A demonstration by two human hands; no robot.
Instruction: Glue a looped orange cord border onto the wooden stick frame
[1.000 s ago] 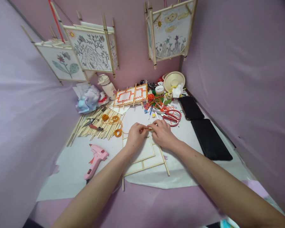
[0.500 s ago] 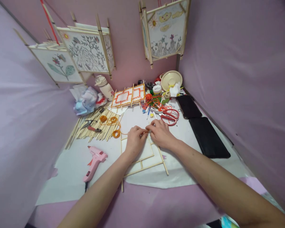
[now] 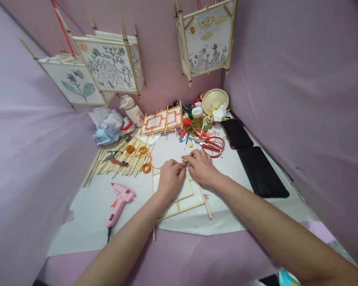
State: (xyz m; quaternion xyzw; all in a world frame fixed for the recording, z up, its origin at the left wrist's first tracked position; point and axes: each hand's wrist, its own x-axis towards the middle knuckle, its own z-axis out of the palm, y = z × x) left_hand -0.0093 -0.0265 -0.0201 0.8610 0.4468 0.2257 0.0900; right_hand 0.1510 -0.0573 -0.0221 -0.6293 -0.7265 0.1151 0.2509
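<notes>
Right fingertips (image 3: 184, 157) shifted slightly | left grip (image 3: 171, 177) pinching orange cord (image 3: 146, 168) | right grip (image 3: 201, 166): can't tell | bottle (image 3: 132, 111) capped

On the left, a pink glue gun (image 3: 118, 204) lies on the white table covering (image 3: 77, 222). Beyond it, dark-bladed pliers with red on the handles (image 3: 119, 162) rest on a pile of pale sticks (image 3: 131, 167). Farther back are a bluish-white bundle (image 3: 109, 127), a cream bottle (image 3: 131, 112) and a white panel (image 3: 156, 121) with orange and red trim. Red-handled scissors (image 3: 202, 142) lie right of centre near tangled red cord (image 3: 186, 122), a round cream lid (image 3: 215, 101) beyond. Two flat black objects (image 3: 264, 171) lie at right. Picture-sided stick lanterns (image 3: 209, 39) hang at the far wall.
</notes>
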